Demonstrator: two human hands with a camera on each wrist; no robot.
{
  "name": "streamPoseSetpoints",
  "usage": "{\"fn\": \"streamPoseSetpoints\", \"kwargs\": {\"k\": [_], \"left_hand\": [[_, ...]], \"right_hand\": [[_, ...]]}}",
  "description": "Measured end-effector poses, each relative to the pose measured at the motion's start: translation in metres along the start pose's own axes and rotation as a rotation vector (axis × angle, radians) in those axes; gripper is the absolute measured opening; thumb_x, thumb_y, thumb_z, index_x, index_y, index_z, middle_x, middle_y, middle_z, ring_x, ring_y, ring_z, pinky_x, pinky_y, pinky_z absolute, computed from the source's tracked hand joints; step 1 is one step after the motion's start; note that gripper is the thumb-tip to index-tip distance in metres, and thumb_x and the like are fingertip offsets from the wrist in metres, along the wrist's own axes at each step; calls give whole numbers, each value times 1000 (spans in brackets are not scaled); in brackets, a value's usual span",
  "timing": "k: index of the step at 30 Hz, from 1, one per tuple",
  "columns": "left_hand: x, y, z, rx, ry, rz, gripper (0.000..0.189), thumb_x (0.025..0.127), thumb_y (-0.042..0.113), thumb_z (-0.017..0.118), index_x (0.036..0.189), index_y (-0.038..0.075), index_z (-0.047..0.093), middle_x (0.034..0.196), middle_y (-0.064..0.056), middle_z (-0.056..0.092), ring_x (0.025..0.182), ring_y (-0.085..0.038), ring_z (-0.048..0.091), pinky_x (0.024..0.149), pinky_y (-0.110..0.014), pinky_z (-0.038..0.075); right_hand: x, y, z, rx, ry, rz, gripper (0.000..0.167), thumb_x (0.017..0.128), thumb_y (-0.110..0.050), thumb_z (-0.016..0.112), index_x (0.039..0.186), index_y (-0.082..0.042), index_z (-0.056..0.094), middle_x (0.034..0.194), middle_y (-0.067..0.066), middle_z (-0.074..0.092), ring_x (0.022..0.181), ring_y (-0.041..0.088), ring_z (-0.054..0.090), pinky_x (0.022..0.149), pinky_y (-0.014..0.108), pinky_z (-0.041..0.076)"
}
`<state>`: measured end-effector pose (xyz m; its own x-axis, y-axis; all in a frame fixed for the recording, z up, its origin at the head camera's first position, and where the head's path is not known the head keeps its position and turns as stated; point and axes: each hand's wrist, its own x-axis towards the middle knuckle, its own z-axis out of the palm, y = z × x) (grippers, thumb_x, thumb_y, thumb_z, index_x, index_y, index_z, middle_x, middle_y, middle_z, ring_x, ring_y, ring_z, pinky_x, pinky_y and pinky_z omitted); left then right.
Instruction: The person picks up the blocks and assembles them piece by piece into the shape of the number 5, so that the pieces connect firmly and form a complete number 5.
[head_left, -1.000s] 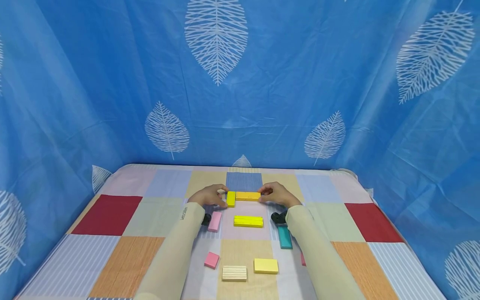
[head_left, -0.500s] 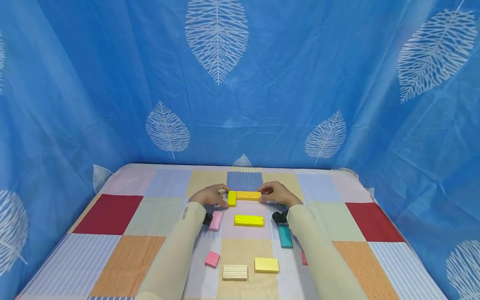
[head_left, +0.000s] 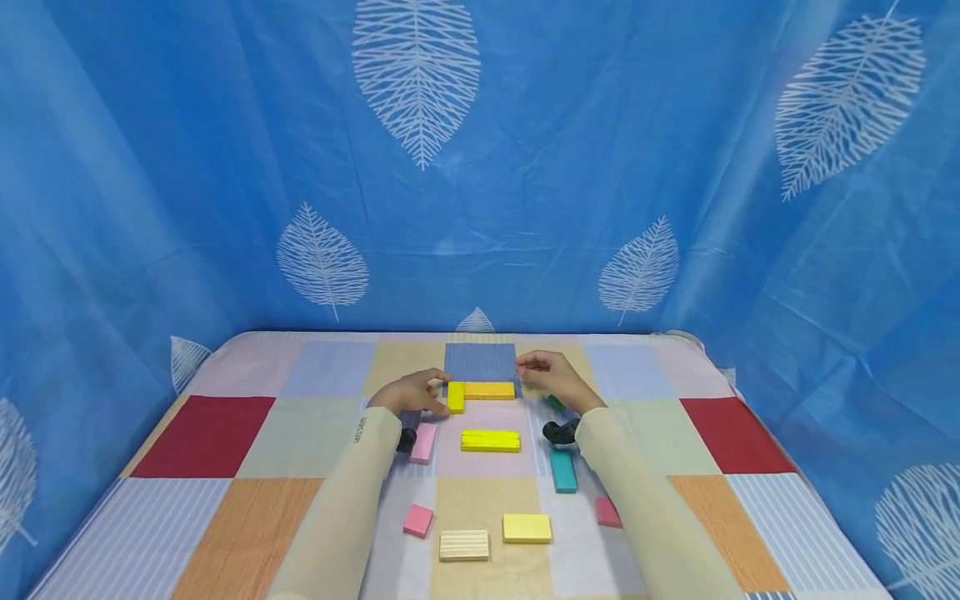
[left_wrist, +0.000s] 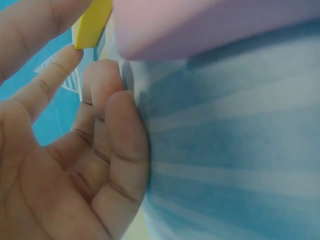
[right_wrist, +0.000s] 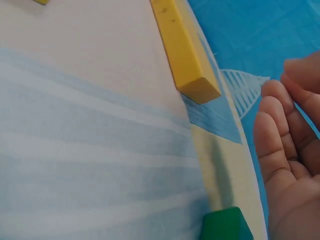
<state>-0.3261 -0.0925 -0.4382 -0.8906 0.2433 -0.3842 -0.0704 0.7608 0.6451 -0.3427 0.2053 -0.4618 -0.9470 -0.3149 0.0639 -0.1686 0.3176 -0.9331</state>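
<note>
Blue leaf-print curtain [head_left: 555, 167] behind patchwork tablecloth [head_left: 315, 429]; left hand [head_left: 407, 393] pinching yellow block [head_left: 456, 397] between thumb and finger, set crosswise at left end of orange block [head_left: 489, 391]. Right hand [head_left: 555, 380] empty, fingers loosely bent, near its other end, green block [right_wrist: 226, 225] just below

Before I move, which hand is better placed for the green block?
Probably the right hand: it seems empty and near the green block, while the left hand touches the yellow block beside the orange block.
</note>
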Motion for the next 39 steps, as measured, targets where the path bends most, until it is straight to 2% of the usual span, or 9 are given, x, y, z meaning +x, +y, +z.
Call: {"fn": "streamPoseSetpoints", "kwargs": {"k": [6,11,16,20,24,28,32,39], "left_hand": [[-2,-2,-1,-28,-14,23,73,94,14,85,159,11,51,134,-18,63,112,-30,57,109,-48,48],[-1,-3,0,-31,-9,11,73,94,15,85,159,12,52,129,-16,63,111,-29,55,107,-47,48],[-1,-3,0,-42,-2,-2,72,94,14,84,158,13,52,123,-14,61,111,-30,54,105,-46,47],[-1,-3,1,-48,3,-6,72,93,14,85,158,13,53,120,-14,60,112,-30,54,104,-46,47],[-1,-3,2,-56,7,-10,72,94,13,84,158,13,53,123,-14,61,114,-31,54,108,-49,47],[0,-3,3,-51,13,-8,71,94,13,84,158,13,53,124,-14,61,117,-32,53,112,-50,46],[1,-4,3,-51,17,-6,71,94,13,84,158,13,53,120,-12,60,116,-31,53,108,-48,47],[3,-4,3,-50,17,-5,71,94,13,84,158,14,54,115,-11,58,115,-30,54,103,-45,47]], "right_hand": [[-5,-1,-12,115,15,90,40,108,-8,63,143,12,59,141,26,64,128,32,63,102,34,55],[-12,-1,-26,218,32,163,48,109,-10,62,150,12,52,150,27,56,138,41,54,106,37,53],[-19,4,-40,176,38,209,49,108,-14,65,150,8,53,150,23,58,132,33,57,106,33,53],[-25,13,-52,134,9,199,46,107,-10,64,147,11,54,146,26,59,117,22,62,96,26,55],[-31,21,-62,90,-23,190,43,107,-6,63,144,13,55,142,30,61,105,14,64,86,25,55],[-34,25,-72,7,-56,211,41,105,-5,64,143,10,59,138,25,65,103,15,62,82,27,53],[-35,27,-79,-70,-112,222,41,100,1,65,140,8,64,132,18,70,105,20,62,83,29,53],[-32,23,-82,-139,-223,198,46,94,9,69,139,13,63,127,20,71,98,22,60,85,26,56]]}}
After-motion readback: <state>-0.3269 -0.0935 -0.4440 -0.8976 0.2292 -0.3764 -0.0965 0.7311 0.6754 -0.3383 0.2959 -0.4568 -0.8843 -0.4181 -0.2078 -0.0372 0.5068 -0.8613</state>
